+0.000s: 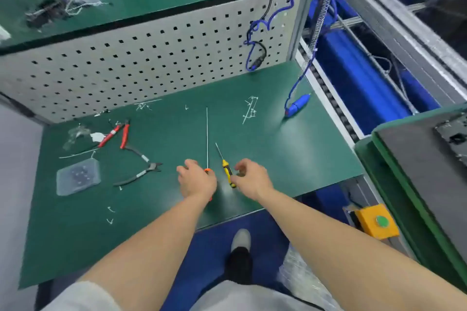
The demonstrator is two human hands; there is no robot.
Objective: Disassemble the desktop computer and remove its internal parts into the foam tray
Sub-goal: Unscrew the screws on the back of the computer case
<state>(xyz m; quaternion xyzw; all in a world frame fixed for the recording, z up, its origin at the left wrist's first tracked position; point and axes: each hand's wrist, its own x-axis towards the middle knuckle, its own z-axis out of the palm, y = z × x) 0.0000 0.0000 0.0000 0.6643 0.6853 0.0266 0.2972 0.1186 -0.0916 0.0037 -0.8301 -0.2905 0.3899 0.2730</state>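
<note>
- Head view: both arms reach over the green tabletop. No desktop computer stands on it here.
- The nearest candidate for the task's thing is a dark grey slab on the neighbouring green surface at the right edge. A metal-looking part lies on its far corner. We cannot tell whether the slab is the foam tray or a case panel.
- Our left hand lies over the handle of the orange-handled screwdriver, fingers curled. We cannot tell whether it truly clasps the handle.
- Our right hand hovers loosely curled, its thumb just beside the yellow-handled screwdriver. It holds nothing that we can see.
- To the left lie red-handled cutters, black pliers and a clear plastic box of small dark bits. A blue powered driver on its cable rests near the pegboard.
- We judge both screwdrivers light and stiff. The orange one's long thin shaft may flex, so we would take each by its handle.
- We expect the computer to be heavy with sharp sheet edges. Its boards would be fragile and best held by their edges.
</note>
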